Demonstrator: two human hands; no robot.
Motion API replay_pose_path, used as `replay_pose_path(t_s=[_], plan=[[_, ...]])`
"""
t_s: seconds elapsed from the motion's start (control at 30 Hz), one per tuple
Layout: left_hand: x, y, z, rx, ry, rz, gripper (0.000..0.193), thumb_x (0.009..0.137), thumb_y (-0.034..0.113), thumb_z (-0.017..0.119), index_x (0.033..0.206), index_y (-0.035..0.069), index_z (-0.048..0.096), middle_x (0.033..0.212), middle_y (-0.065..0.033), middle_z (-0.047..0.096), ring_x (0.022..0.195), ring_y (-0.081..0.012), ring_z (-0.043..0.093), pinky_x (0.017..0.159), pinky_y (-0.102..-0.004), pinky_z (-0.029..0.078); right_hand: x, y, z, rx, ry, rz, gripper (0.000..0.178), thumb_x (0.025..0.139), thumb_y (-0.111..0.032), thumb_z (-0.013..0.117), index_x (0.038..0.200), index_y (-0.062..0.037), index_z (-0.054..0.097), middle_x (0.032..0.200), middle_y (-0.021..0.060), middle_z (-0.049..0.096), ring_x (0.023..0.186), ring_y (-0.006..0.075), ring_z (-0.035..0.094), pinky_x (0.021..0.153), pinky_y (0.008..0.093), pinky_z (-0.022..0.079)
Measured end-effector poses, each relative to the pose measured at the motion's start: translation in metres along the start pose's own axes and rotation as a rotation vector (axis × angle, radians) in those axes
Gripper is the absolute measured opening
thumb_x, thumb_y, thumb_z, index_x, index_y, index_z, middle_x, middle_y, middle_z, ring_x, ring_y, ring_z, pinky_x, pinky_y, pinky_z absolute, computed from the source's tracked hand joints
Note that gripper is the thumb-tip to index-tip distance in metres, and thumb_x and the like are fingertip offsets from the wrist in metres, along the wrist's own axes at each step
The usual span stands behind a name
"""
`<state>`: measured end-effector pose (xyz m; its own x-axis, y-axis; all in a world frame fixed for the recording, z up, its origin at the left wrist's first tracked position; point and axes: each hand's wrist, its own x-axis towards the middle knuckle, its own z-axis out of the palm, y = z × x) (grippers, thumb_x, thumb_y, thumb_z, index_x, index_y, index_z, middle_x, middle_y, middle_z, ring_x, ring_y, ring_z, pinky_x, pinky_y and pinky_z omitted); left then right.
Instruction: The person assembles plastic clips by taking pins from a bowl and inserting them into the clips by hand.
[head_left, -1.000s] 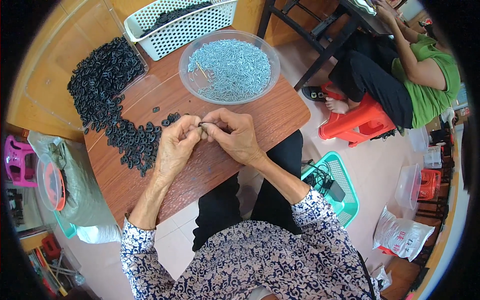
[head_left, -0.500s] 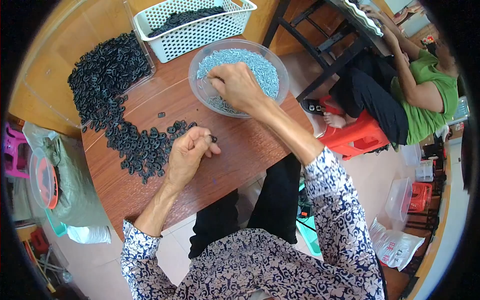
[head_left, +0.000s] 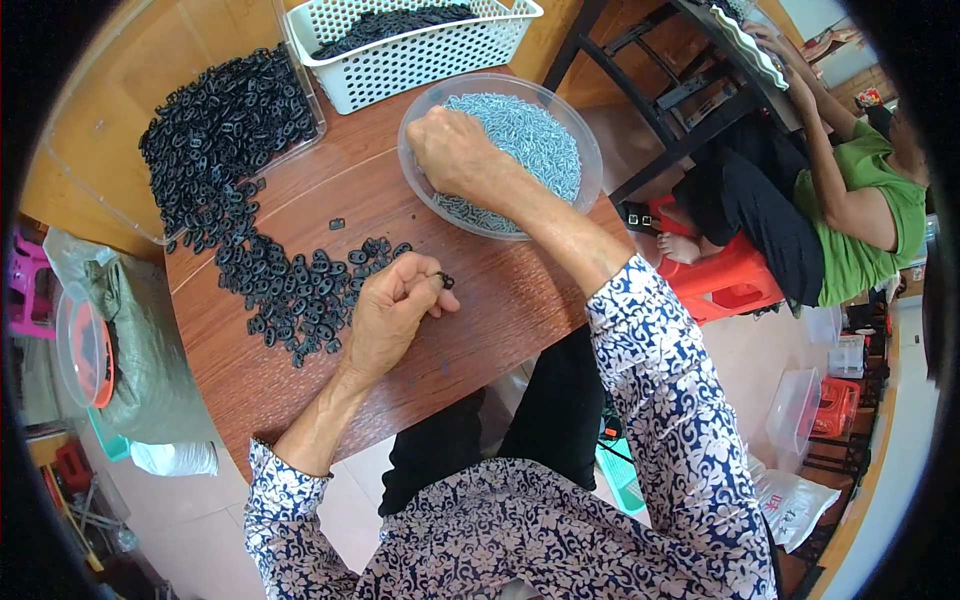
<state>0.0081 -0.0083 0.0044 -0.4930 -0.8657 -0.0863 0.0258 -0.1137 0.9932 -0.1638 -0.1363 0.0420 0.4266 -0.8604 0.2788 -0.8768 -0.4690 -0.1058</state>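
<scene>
My left hand [head_left: 400,305] is above the wooden table, thumb and forefinger pinching a small black oval piece [head_left: 447,281]. Beside it spreads a loose pile of similar black pieces with holes [head_left: 300,285]. My right hand [head_left: 455,150] is closed over the left side of a clear round bowl [head_left: 592,180]. Small silvery-blue screws [head_left: 530,140] fill much of that bowl, with darker grey ones [head_left: 470,212] along its near side. The right fingertips are turned away, so whatever they hold is hidden.
A toppled clear bin [head_left: 310,150] spills a heap of black pieces [head_left: 225,120]. Behind stands a white perforated basket [head_left: 420,65] holding more. Right of the table, a person in green [head_left: 870,205] sits on a red stool [head_left: 740,285]. A sack [head_left: 150,360] stands at left.
The whole view has shifted slightly. My right hand has moved left across the bowl toward its rim, its fingers turning out of sight. My left hand still pinches the black piece.
</scene>
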Motion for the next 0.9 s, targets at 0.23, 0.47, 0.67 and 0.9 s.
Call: replay_pose_path(t_s=[0.23,0.47,0.67,0.9], plan=[[0.002,0.0,0.002,-0.079,0.012,-0.031,0.009,0.097,0.012,0.054,0.097,0.004,0.06,0.079,-0.0038,0.07,0.072,-0.0074,0.06,0.068,-0.0228,0.048,-0.029,0.015,-0.008,0.325,0.133,0.141,0.01,0.073,-0.002,0.065,0.08,0.0034,0.069,0.071,0.0177,0.068,0.067,0.0291,0.069,0.063,0.0404,0.055],[0.0,-0.004,0.0,-0.112,0.034,0.017,0.01,0.096,0.01,0.053,0.094,0.003,0.06,0.079,-0.0053,0.068,0.072,-0.0088,0.06,0.068,-0.0239,0.048,-0.126,-0.057,-0.045,1.071,0.08,0.386,0.013,0.085,-0.004,0.067,0.094,0.0041,0.069,0.072,0.0014,0.067,0.066,0.0072,0.063,0.06,0.0232,0.052],[0.0,0.001,0.002,0.071,-0.001,0.076,0.011,0.093,0.007,0.051,0.091,0.002,0.06,0.079,-0.0056,0.067,0.071,-0.0097,0.06,0.067,-0.0253,0.049,-0.165,-0.06,-0.008,1.292,0.094,0.521,0.01,0.091,-0.002,0.064,0.098,0.0048,0.068,0.08,0.0044,0.067,0.069,0.0092,0.063,0.063,0.0221,0.052],[0.001,0.002,-0.002,0.123,-0.072,0.083,0.012,0.091,0.007,0.05,0.092,0.001,0.06,0.078,-0.0059,0.067,0.072,-0.0102,0.062,0.067,-0.0258,0.05,-0.157,-0.053,-0.002,1.464,0.085,0.434,0.01,0.092,-0.002,0.065,0.102,0.0008,0.067,0.089,0.0015,0.066,0.079,0.008,0.061,0.071,0.0219,0.052]])
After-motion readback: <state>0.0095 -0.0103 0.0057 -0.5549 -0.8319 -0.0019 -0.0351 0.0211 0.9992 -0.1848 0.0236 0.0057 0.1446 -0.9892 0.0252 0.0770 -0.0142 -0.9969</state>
